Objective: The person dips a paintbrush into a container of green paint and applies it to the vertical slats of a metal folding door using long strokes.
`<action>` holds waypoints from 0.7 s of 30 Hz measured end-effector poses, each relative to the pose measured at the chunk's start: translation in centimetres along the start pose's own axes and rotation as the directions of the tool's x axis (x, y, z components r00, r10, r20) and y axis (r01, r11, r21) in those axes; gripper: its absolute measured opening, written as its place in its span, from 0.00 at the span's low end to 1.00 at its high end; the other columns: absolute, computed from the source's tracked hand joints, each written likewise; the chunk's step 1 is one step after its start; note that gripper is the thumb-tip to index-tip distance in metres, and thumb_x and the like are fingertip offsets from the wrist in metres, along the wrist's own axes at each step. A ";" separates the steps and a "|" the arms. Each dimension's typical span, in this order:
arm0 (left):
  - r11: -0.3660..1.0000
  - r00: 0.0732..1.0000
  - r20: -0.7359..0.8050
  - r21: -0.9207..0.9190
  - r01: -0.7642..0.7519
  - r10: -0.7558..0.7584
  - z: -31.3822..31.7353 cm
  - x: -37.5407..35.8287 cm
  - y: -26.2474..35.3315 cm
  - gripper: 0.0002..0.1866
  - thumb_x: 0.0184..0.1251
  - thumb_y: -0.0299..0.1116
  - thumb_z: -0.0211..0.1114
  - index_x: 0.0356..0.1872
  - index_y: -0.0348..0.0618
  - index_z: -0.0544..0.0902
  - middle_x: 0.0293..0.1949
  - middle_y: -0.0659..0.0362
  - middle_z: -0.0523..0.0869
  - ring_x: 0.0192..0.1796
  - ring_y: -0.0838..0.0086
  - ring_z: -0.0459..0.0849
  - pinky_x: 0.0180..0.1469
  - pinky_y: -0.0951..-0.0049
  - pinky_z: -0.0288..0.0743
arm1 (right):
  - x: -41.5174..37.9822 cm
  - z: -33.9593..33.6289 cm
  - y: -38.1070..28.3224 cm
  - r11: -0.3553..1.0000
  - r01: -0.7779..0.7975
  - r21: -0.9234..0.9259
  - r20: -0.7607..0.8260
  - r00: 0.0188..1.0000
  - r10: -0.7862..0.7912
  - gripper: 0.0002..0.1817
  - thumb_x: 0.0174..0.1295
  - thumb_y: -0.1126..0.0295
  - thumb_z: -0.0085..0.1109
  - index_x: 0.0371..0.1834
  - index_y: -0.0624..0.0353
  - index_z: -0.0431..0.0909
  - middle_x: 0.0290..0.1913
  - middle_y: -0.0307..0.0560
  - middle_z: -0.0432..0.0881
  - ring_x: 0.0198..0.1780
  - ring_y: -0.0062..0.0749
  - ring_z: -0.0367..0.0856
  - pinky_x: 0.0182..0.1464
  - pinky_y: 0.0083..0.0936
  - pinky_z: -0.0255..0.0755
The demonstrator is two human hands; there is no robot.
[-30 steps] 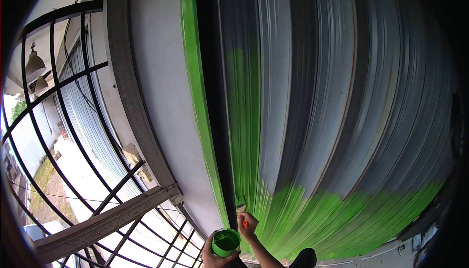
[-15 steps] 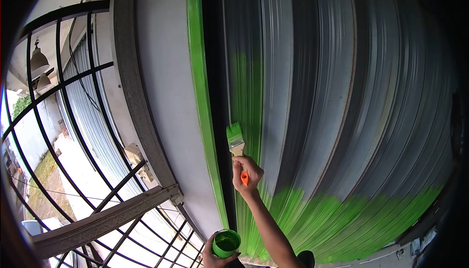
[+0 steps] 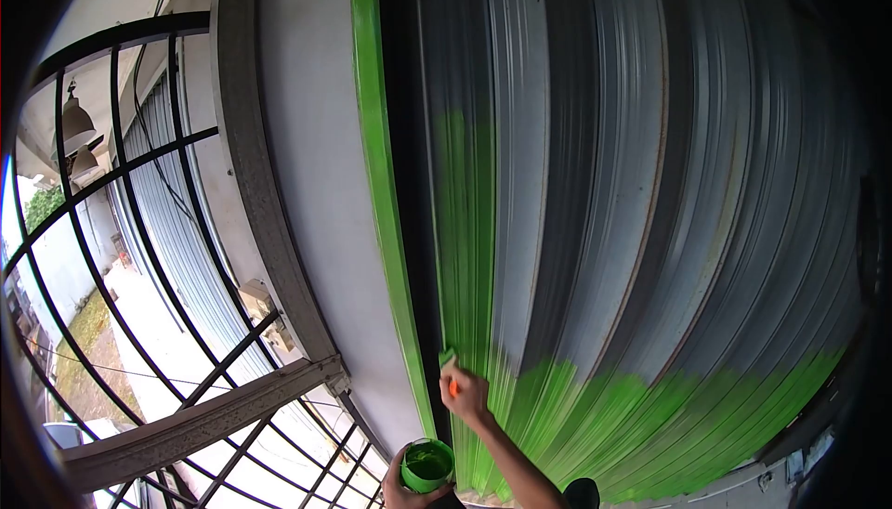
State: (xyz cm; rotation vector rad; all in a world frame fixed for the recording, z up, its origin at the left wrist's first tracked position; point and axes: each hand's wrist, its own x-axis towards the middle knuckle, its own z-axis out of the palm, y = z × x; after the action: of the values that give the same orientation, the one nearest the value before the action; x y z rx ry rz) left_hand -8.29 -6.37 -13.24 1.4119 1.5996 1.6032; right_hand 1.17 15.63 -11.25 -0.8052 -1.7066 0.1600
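Note:
My right hand [image 3: 465,394] is closed round a paintbrush [image 3: 448,360] with an orange handle end. The green bristles touch the left edge of the corrugated metal panel [image 3: 576,184], beside a dark vertical gap. Fresh green paint covers the panel's leftmost ridge up to about mid-height and a band along its bottom. At the bottom centre, my left hand [image 3: 401,483] grips a round cup of green paint [image 3: 427,465], its open top facing up. Fingers wrap the cup's left side and underside.
A green strip [image 3: 386,170] runs down the pale wall [image 3: 311,137] left of the panel. Farther left stand a metal frame post [image 3: 255,156] and black window bars [image 3: 116,170]. A dark rounded object [image 3: 582,493] shows at the bottom edge.
My right hand and the brush have moved down along the panel's left edge. The left hand with the cup is nearly unmoved, and the view has shifted slightly.

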 end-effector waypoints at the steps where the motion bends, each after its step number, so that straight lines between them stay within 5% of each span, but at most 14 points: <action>1: 1.000 1.000 0.011 -0.012 0.003 -0.002 0.0 0.1 -0.1 0.50 0.32 0.38 0.86 0.61 0.30 0.69 0.50 0.49 0.83 0.53 0.66 0.83 0.58 0.66 0.77 | 2.7 -0.7 -1.2 0.998 -0.058 0.039 -0.022 0.998 0.059 0.03 0.55 0.70 0.62 0.27 0.51 0.78 0.21 0.40 0.81 0.20 0.32 0.81 0.22 0.25 0.72; 7: 1.000 0.999 0.032 -0.012 -0.006 0.006 0.3 0.4 1.1 0.52 0.30 0.39 0.86 0.61 0.28 0.69 0.50 0.50 0.84 0.53 0.67 0.83 0.59 0.66 0.76 | 16.0 -6.1 -7.7 0.938 0.214 0.273 -0.328 0.937 -0.119 0.03 0.58 0.77 0.59 0.33 0.61 0.82 0.24 0.42 0.83 0.23 0.24 0.82 0.25 0.19 0.73; 9: 1.000 0.999 0.040 0.003 0.005 -0.005 0.5 0.3 1.0 0.51 0.30 0.39 0.86 0.60 0.29 0.69 0.50 0.50 0.84 0.53 0.66 0.83 0.59 0.66 0.75 | 17.9 -6.8 -8.6 0.887 0.369 0.277 -0.490 0.848 -0.200 0.02 0.58 0.78 0.58 0.31 0.63 0.81 0.24 0.43 0.83 0.25 0.24 0.82 0.26 0.18 0.73; 13: 0.998 0.998 0.030 -0.028 -0.047 0.048 0.6 0.1 1.0 0.47 0.35 0.36 0.85 0.60 0.33 0.71 0.51 0.49 0.83 0.54 0.66 0.83 0.58 0.65 0.77 | 14.5 -4.4 -3.9 0.889 0.245 0.388 -0.389 0.918 -0.083 0.07 0.64 0.74 0.57 0.30 0.66 0.80 0.25 0.47 0.84 0.29 0.27 0.86 0.31 0.19 0.77; 17: 0.997 0.997 0.030 -0.004 -0.074 0.074 0.9 0.3 0.9 0.44 0.37 0.34 0.84 0.60 0.34 0.72 0.51 0.49 0.83 0.53 0.65 0.83 0.56 0.65 0.78 | 2.3 -1.5 2.6 0.918 0.004 0.397 -0.223 0.970 0.093 0.08 0.62 0.75 0.56 0.28 0.67 0.80 0.25 0.46 0.84 0.27 0.26 0.84 0.32 0.22 0.79; 21: 0.997 0.998 0.038 -0.067 -0.046 0.049 1.2 0.4 1.6 0.44 0.38 0.35 0.84 0.60 0.35 0.72 0.51 0.50 0.83 0.52 0.65 0.83 0.55 0.66 0.79 | -4.9 0.0 6.0 0.777 -0.248 0.579 -0.120 0.916 0.382 0.06 0.61 0.80 0.54 0.28 0.67 0.80 0.22 0.42 0.80 0.25 0.21 0.80 0.27 0.19 0.76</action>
State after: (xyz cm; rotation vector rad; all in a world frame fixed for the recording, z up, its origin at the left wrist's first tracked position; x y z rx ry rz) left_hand -6.92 -5.83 -11.89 1.4483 1.4879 1.6290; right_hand 4.06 17.26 -18.25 -0.6311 -1.1906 0.7375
